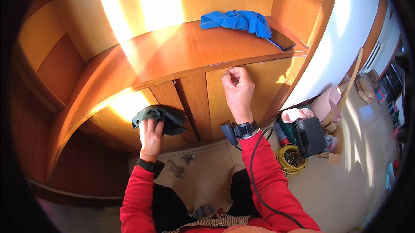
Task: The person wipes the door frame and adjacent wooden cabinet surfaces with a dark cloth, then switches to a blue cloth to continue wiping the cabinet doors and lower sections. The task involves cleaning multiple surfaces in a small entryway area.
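Observation:
My left hand (151, 138) holds a dark grey-green cloth (170, 119) against the yellow-brown door of a wooden cabinet. Part of that cloth hangs to the right of my fingers. In front of another cabinet door (220, 103), just below the edge of the wooden top (168, 54), my right hand (239, 87) is curled into a fist. Nothing shows in it, and whether it touches the door is unclear. A crumpled blue cloth (236, 22) lies on the top at the right, partly over a dark smartphone (281, 38).
A coiled yellow cable (290, 160), a black plastic case (310, 135), pink slippers (296, 115) and a cardboard box (337, 140) crowd the floor at right. Crumpled scraps (176, 168) lie by my feet. A black cord (254, 174) runs along my right sleeve.

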Demonstrator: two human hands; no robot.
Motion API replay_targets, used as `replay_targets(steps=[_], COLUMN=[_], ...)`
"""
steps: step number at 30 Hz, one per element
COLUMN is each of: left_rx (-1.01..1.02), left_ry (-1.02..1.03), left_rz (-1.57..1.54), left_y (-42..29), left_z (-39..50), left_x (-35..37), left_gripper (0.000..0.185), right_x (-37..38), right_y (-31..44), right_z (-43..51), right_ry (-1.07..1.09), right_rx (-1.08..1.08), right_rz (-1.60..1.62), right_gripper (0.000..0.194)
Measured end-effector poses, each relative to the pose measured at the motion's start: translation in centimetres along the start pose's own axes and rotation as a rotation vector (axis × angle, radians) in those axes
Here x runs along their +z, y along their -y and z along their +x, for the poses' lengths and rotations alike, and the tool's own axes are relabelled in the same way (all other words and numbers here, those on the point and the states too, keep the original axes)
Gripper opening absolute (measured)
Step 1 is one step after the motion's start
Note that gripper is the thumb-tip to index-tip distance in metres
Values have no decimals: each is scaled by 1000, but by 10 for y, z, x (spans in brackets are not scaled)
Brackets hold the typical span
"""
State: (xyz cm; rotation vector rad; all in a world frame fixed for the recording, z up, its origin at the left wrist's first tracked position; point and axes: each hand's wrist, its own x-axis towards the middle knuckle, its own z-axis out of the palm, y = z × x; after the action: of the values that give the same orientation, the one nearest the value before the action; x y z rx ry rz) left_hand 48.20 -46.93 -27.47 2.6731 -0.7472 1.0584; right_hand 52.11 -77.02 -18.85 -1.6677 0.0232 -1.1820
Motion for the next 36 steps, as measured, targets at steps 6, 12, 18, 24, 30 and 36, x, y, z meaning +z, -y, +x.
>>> replay_targets(steps=[6,12,18,24,30,36], left_rx=[18,21,30,43,-237,-176], left_ry=[-20,-25,-43,-76,-405,-172], left_rz=[31,18,21,16,103,103], left_y=[-1,-1,-1,3,36,33], left_z=[2,3,3,6,15,-10], left_x=[-1,-2,0,-7,-16,6], left_gripper=[47,44,43,43,41,37], right_x=[-3,-3,-1,-3,-6,-9], right_y=[1,3,1,-1,-2,-5], right_z=[-1,1,0,-2,-6,-14], right_ry=[21,36,26,52,86,124], right_rx=[8,13,13,17,22,-95], right_rz=[44,58,16,65,56,36], right_gripper=[10,11,11,12,15,13])
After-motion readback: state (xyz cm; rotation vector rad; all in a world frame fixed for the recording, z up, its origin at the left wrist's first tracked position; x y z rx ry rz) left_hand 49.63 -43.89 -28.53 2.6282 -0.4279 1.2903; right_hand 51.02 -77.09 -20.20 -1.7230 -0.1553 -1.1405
